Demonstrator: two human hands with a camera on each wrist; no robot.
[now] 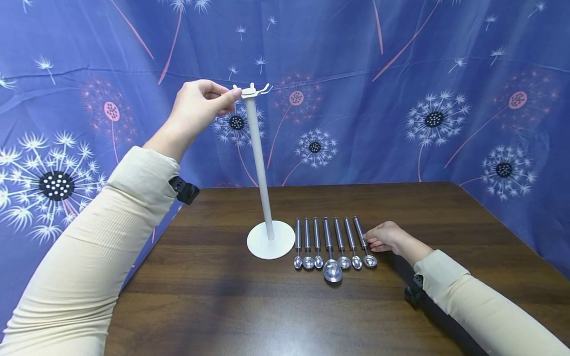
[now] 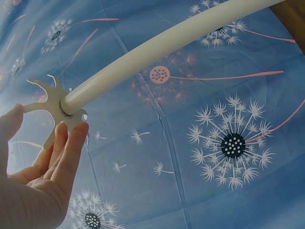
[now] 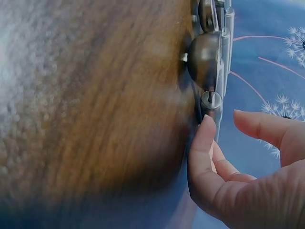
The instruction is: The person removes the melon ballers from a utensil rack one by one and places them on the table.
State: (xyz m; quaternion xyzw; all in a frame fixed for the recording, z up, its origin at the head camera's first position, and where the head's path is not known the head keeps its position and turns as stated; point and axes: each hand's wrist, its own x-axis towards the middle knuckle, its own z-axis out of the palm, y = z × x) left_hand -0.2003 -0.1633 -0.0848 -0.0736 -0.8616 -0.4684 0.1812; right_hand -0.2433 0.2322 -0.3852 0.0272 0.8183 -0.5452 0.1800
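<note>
A white stand has a tall pole [image 1: 260, 163], a round base [image 1: 270, 249] on the table, and a ring of curved hooks [image 1: 252, 92] on top. My left hand [image 1: 196, 106] pinches one hook at the left; in the left wrist view its fingertips lie against the underside of the hook ring [image 2: 57, 112]. Several steel scoops lie in a row right of the base, handles pointing away, with the largest scoop [image 1: 332, 271] mid-row. Beside the rightmost scoop [image 1: 369, 260] is my right hand [image 1: 389, 236], fingertips at its handle, thumb apart from it in the right wrist view.
A dark wooden table [image 1: 213, 306] carries the stand and scoops. Behind it hangs a blue curtain [image 1: 356, 133] with a dandelion print. Black straps with small devices sit on the left wrist [image 1: 184, 190] and right wrist [image 1: 415, 291].
</note>
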